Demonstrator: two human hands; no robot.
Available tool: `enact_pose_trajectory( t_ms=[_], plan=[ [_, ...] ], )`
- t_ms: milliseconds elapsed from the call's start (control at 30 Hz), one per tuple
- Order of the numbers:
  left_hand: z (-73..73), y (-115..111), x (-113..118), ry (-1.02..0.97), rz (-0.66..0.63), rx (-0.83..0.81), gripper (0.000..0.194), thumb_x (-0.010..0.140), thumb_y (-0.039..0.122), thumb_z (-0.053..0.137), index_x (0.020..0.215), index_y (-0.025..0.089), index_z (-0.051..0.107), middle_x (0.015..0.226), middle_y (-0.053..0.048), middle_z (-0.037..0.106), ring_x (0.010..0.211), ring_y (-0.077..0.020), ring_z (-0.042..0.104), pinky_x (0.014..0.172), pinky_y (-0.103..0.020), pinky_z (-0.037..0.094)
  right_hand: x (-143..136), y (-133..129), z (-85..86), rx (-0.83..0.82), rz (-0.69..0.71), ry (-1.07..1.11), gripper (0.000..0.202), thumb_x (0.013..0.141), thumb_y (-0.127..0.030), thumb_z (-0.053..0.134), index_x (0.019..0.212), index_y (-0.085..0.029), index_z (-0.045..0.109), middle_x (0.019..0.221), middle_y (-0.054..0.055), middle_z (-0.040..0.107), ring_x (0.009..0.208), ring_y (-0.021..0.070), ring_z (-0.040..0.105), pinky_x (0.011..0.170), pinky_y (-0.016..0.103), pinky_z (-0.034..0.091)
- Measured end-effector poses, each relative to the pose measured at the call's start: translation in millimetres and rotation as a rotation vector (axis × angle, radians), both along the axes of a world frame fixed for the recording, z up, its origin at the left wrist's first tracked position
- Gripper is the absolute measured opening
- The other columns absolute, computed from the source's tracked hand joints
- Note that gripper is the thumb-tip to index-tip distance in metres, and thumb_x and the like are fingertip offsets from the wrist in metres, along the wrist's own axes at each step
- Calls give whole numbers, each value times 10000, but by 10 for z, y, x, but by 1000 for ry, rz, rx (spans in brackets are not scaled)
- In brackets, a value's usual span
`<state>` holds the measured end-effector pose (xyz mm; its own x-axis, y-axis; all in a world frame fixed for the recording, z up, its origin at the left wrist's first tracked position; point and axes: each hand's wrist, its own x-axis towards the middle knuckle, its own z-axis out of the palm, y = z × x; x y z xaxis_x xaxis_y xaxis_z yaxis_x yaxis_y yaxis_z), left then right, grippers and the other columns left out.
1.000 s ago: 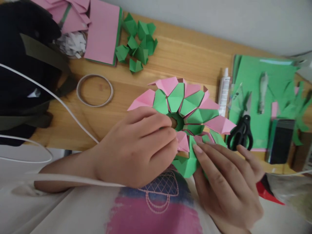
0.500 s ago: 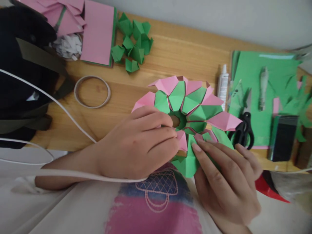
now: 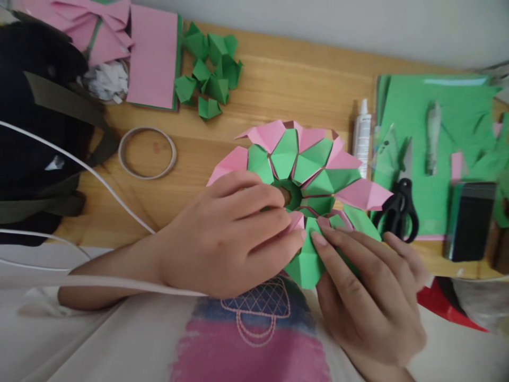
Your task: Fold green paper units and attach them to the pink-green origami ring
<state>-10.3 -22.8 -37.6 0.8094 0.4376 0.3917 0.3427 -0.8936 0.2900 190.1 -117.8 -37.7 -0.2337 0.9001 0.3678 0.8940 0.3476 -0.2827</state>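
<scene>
Head camera: the left hand (image 3: 226, 233) pinches the near-left side of a ring of folded green and pink paper (image 3: 286, 154), while the right hand (image 3: 374, 297) grasps its near-right side, fingertips pressing a green fold. Left of the ring lies a beige circular hoop (image 3: 174, 151); right of it, black-handled metal scissors (image 3: 404, 199); beyond it, leftward, small folded green paper pieces (image 3: 217, 89).

Pink and green folded paper ring (image 3: 285, 154)

- Papercraft desk; home or school unclear
- Wooden desktop (image 3: 294, 79), pale wall (image 3: 278, 16) at twelve o'clock
- Scissors (image 3: 401, 204) near three o'clock, glue-like tube (image 3: 362, 138) past two
</scene>
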Motion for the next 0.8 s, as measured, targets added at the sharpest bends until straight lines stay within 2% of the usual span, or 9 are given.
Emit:
enact_pose_trajectory(
  t_ms=[167, 333, 500, 633, 800],
  plan=[
    [51, 9, 0, 37, -28, -60, 165, 991, 201, 508, 1071, 177, 650, 930, 11, 753, 943, -188, 648, 858, -383, 486, 5, 2, -4, -8, -18, 14, 264, 845, -9, 587, 1050, -137, 696, 990, 89, 763, 963, 199, 701, 1023, 434, 423],
    [17, 8, 28, 16, -17, -122, 122, 978, 208, 536, 1022, 184, 647, 920, 8, 740, 953, -198, 619, 866, -377, 476, -2, 14, -17, 3, -30, 30, 290, 826, 19, 562, 1041, -124, 695, 957, 84, 766, 947, 190, 702, 1019, 423, 423],
    [5, 61, 55, 31, -51, -352, 190, 996, 213, 490, 943, 199, 672, 940, -1, 695, 962, -186, 567, 906, -357, 463, -7, 20, -26, 2, -39, 52, 287, 821, 29, 562, 1036, -107, 694, 939, 81, 770, 940, 184, 707, 1018, 410, 430],
    [24, 95, 64, -25, -27, -548, 117, 956, 208, 575, 923, 194, 686, 986, 3, 651, 937, -123, 567, 882, -255, 466, -2, 13, -31, -1, -37, 72, 265, 820, 3, 586, 1039, -101, 692, 942, 82, 769, 939, 190, 705, 1022, 418, 432],
    [20, 77, 41, -57, -18, -552, 118, 938, 180, 601, 949, 198, 716, 1070, -8, 675, 986, -102, 600, 928, -227, 464, 0, -4, -41, -21, -45, 90, 285, 800, -1, 593, 1049, -104, 683, 964, 86, 762, 951, 192, 700, 1025, 426, 438]
  ],
)
